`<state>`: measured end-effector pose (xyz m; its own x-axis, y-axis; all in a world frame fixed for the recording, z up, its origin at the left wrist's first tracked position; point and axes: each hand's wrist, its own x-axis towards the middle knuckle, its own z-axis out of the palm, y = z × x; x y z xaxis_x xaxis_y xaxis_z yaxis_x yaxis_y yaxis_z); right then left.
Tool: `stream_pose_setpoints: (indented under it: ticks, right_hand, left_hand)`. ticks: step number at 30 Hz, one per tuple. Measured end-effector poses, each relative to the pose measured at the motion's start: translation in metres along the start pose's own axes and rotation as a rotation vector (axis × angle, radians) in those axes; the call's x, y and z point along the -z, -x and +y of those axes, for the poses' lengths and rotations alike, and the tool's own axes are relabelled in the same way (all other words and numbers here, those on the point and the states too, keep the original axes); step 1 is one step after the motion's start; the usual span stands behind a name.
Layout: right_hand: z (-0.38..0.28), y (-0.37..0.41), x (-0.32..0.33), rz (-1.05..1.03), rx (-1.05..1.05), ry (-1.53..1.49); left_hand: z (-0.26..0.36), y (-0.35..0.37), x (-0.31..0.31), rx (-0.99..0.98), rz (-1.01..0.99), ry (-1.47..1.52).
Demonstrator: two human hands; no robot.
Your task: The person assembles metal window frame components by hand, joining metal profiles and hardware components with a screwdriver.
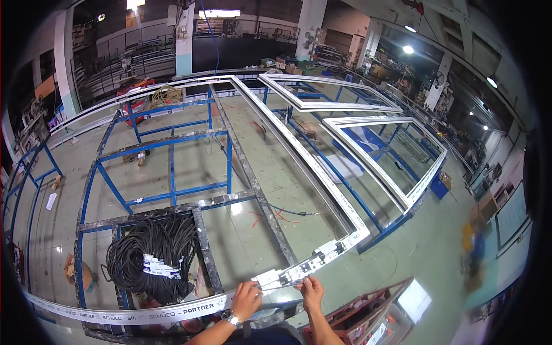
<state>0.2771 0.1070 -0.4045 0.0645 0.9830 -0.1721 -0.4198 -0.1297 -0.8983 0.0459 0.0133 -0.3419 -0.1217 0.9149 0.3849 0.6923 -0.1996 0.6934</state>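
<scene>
Cable lies in a thick black coil at left, behind the lettered front bar of a large white window frame laid over blue metal supports. Next comes the left hand, a watch on its wrist, fingers bent at the bar; whether its grip pinches anything, I cannot tell. Black-and-white fittings sit along the bar. Just beside them, the right hand curls its fingertips inward, any held piece unclear. Farther right stands a red toolbox.

There are two hands, three white frames.
</scene>
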Motion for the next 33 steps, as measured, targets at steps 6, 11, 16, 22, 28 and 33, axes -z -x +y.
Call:
stream_pose_setpoints:
  ticks: [6,11,16,22,28,33]
  right_hand:
    - [-0.002,-0.005,0.003,-0.072,0.01,0.117]
    - [-0.036,-0.001,-0.015,-0.123,0.2,0.57]
    - [-0.052,-0.004,-0.016,-0.158,0.331,0.848]
    - [-0.035,-0.026,-0.009,-0.103,0.227,0.717]
    - [-0.055,-0.031,0.003,-0.298,-0.094,0.699]
    - [-0.066,-0.03,-0.001,-0.282,-0.182,0.678]
  left_hand:
    - [-0.004,0.001,-0.003,-0.007,0.008,-0.001]
    - [-0.002,-0.001,-0.001,-0.007,0.002,0.009]
    - [0.001,-0.003,0.002,0.003,-0.005,0.004]
    - [-0.01,-0.001,-0.006,-0.052,-0.012,-0.045]
    - [-0.008,-0.004,-0.006,0.023,-0.005,0.017]
    - [-0.005,-0.009,-0.003,0.053,-0.024,0.038]
